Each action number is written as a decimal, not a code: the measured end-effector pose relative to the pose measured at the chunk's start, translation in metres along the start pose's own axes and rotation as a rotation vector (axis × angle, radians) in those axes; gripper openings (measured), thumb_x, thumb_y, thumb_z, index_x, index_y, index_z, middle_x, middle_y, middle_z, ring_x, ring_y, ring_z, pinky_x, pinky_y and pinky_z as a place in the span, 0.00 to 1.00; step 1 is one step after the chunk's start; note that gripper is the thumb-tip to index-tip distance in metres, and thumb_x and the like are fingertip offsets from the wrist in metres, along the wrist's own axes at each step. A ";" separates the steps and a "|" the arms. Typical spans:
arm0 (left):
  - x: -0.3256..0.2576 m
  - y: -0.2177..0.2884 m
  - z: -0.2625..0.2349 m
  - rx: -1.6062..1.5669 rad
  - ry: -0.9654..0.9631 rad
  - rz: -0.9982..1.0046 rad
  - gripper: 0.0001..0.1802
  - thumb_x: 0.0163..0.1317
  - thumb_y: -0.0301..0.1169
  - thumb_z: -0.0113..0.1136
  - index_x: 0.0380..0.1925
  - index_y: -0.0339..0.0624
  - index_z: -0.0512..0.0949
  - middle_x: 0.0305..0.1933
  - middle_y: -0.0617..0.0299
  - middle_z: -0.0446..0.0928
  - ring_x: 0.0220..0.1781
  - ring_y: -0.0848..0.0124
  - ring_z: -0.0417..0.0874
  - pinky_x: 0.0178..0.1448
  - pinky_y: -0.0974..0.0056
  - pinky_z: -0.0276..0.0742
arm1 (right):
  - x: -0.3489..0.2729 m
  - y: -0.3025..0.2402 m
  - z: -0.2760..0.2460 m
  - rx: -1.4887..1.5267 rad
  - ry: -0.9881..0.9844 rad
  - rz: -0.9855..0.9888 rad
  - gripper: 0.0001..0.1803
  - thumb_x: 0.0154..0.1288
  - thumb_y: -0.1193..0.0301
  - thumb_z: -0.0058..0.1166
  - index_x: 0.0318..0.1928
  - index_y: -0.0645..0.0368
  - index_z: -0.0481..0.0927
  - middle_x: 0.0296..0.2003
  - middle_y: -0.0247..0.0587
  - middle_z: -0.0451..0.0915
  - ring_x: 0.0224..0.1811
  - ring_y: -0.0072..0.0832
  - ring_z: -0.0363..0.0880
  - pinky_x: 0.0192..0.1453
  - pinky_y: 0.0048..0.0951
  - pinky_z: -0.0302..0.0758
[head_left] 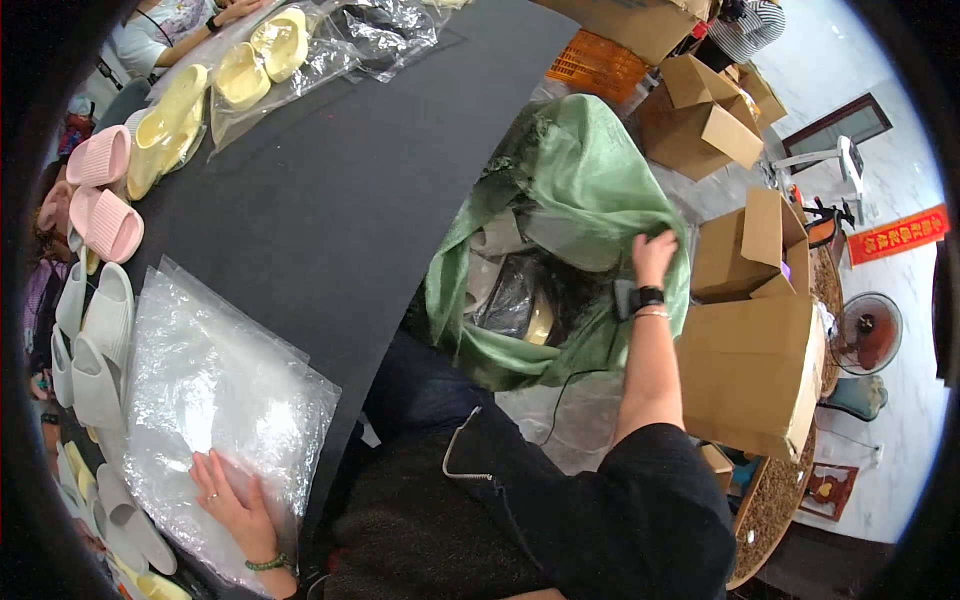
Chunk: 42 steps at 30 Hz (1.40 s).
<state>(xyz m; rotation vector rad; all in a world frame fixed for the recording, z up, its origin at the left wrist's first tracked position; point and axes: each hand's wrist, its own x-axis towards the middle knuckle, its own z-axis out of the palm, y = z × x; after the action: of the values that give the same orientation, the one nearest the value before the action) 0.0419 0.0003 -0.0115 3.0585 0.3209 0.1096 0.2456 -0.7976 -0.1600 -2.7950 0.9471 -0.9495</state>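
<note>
My left hand lies flat, fingers extended, on a stack of clear plastic bags on the dark table. To the right of the table, a large green woven sack gapes open. My right hand, with a dark watch on its wrist, grips the sack's right rim. Inside the sack lie grey slippers, a dark item in clear plastic and something pale yellow. Deeper contents are hidden by shadow and cloth.
White slippers, pink slippers and bagged yellow slippers line the table's left and far side. A person's hand is at the far edge. Open cardboard boxes, an orange crate and a fan stand right.
</note>
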 end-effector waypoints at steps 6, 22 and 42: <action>-0.005 -0.002 -0.005 0.052 0.023 -0.012 0.40 0.70 0.57 0.49 0.74 0.48 0.59 0.80 0.54 0.52 0.81 0.50 0.48 0.78 0.37 0.37 | 0.049 0.010 -0.034 -0.311 0.060 0.369 0.50 0.60 0.58 0.61 0.74 0.60 0.45 0.70 0.70 0.49 0.69 0.68 0.58 0.68 0.64 0.62; -0.006 0.005 -0.014 0.050 -0.022 -0.051 0.40 0.70 0.56 0.47 0.75 0.45 0.58 0.81 0.53 0.51 0.82 0.50 0.47 0.79 0.40 0.33 | -0.137 -0.071 0.023 -0.438 -0.730 0.120 0.75 0.34 0.33 0.72 0.79 0.46 0.45 0.77 0.66 0.32 0.77 0.72 0.31 0.71 0.77 0.44; -0.003 0.016 -0.019 -0.009 0.027 -0.059 0.40 0.70 0.57 0.47 0.73 0.44 0.61 0.80 0.49 0.52 0.82 0.49 0.47 0.80 0.42 0.33 | -0.107 -0.070 0.074 -0.596 -0.651 -0.308 0.43 0.55 0.52 0.63 0.72 0.40 0.63 0.74 0.51 0.56 0.77 0.62 0.46 0.74 0.76 0.35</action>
<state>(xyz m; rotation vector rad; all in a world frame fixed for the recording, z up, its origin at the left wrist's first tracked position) 0.0404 -0.0146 0.0088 3.0374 0.4114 0.1496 0.2576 -0.6916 -0.2623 -3.4173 0.7899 0.3385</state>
